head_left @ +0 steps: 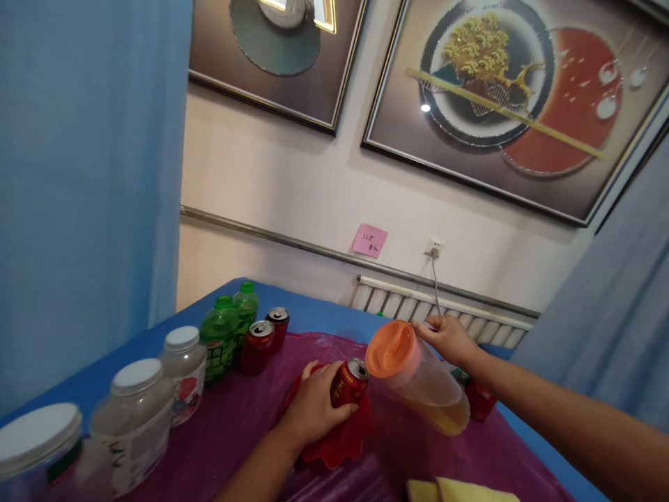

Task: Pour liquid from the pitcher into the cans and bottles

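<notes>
A red can (351, 383) stands tilted over a red scalloped dish (337, 446), with my left hand (316, 406) wrapped round its left side. My right hand (448, 339) grips a clear pitcher (426, 387) at its back; the handle is mostly hidden. The pitcher has an orange lid (391, 351) and leans left toward the can's top. Yellowish liquid lies in its lower part. No stream between lid and can can be made out.
At the left are white-lidded jars (136, 418), green bottles (219, 335) and two red cans (258, 346). Another red can (479, 401) is behind the pitcher, partly under my right forearm. A yellow cloth (460, 490) lies at the front edge of the purple cover (235, 425).
</notes>
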A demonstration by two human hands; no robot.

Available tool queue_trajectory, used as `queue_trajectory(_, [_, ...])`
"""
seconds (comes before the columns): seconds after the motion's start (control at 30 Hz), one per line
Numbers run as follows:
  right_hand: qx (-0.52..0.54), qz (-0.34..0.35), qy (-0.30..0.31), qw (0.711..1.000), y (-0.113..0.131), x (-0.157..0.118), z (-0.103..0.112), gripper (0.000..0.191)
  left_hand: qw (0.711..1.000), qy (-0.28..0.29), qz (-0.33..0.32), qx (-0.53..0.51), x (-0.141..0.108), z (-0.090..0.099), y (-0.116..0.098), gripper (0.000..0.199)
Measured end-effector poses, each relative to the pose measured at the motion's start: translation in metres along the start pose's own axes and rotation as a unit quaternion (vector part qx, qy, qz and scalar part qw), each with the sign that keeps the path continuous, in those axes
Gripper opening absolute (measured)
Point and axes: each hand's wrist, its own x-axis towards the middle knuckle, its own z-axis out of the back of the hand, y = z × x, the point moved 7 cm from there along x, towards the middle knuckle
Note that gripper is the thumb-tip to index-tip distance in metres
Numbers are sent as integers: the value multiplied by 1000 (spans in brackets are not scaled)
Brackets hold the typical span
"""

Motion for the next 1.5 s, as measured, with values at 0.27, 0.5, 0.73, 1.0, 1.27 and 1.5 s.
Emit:
queue_trajectory(0.27, [11, -6, 10, 1000, -2, 0, -1, 56, 1000, -1, -6, 2, 0, -1, 1, 71])
queue_trajectory(0.5, [2, -7, 7, 1000, -2, -1, 0, 54, 1000, 2, -7, 9, 0, -3, 2, 71])
queue_trajectory(0.73, [-5, -4, 8, 1000, 1, -3, 0, 54, 1000, 3, -6, 3, 0, -3, 2, 72])
queue_trajectory(1.0, [4, -12, 15, 1000, 1, -4, -1, 52, 1000, 8, -4, 8, 0, -3, 1, 72])
queue_trajectory(1.27, [0, -10, 11, 1000, 4, -5, 1, 52, 1000, 6, -6, 9, -1, -2, 0, 71])
queue_trajectory(1.5, [8, -11, 12, 1000, 3, -5, 1, 53, 1000, 4, -8, -1, -1, -2, 0, 72])
